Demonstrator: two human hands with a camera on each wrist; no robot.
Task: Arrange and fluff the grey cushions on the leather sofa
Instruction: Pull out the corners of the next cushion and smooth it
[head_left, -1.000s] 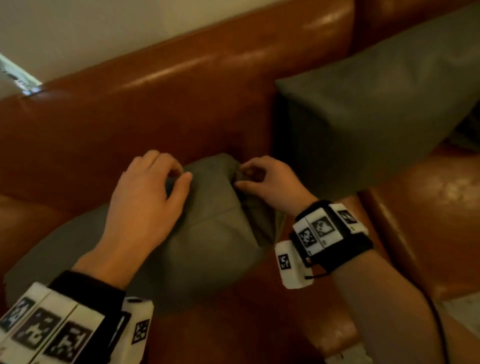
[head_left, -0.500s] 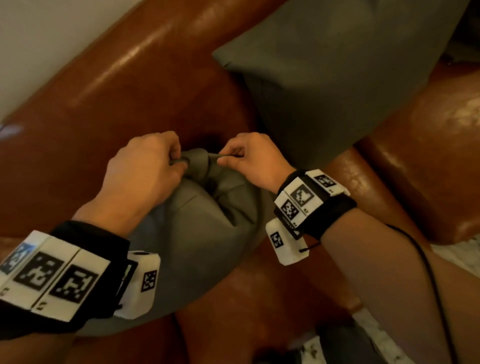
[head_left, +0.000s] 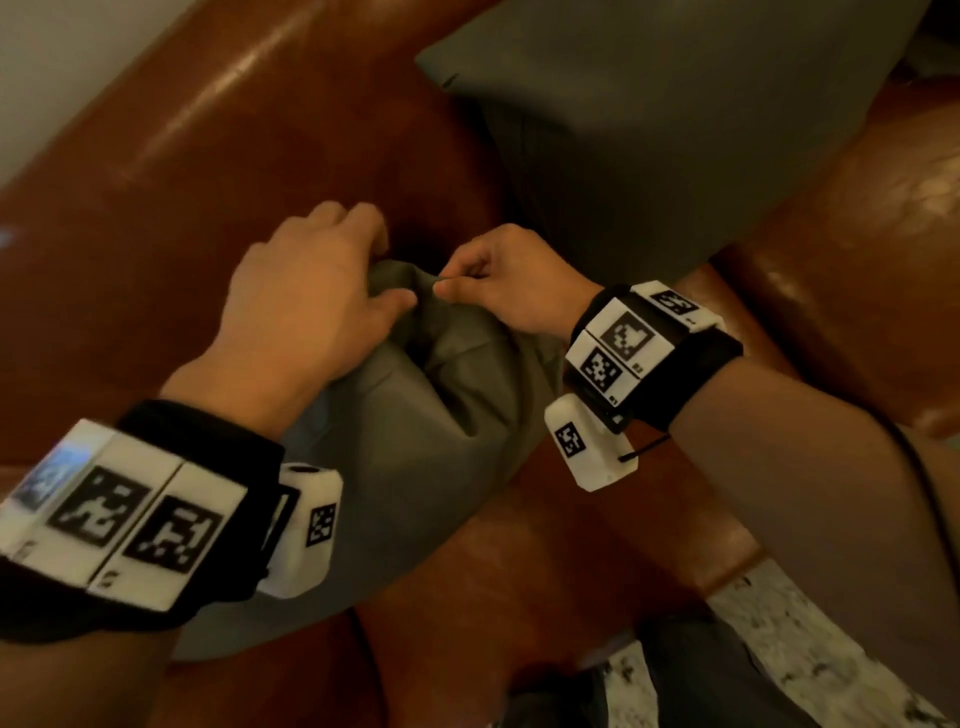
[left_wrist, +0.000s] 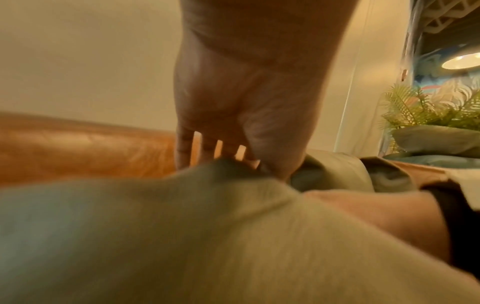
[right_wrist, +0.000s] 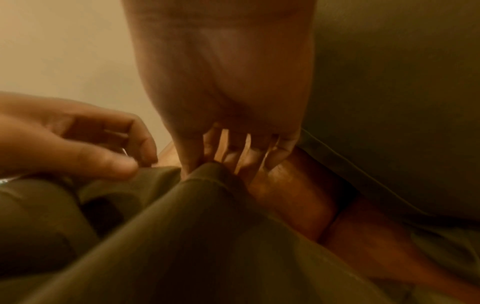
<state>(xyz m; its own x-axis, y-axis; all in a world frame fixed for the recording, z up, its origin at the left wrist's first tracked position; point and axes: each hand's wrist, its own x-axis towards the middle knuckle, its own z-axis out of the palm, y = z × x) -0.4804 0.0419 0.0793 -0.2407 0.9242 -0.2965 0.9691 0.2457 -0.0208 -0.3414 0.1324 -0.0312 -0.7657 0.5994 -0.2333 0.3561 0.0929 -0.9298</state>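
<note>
The head view looks steeply down from above at the sofa (head_left: 218, 171). Each wrist view sits very close, low over the near cushion (left_wrist: 182, 236), facing the sofa back; all three share that cushion's bunched far corner.

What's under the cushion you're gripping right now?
The brown leather sofa seat shows around the small grey cushion, which both the left hand and right hand pinch at its top. Directly beneath is covered.
</note>
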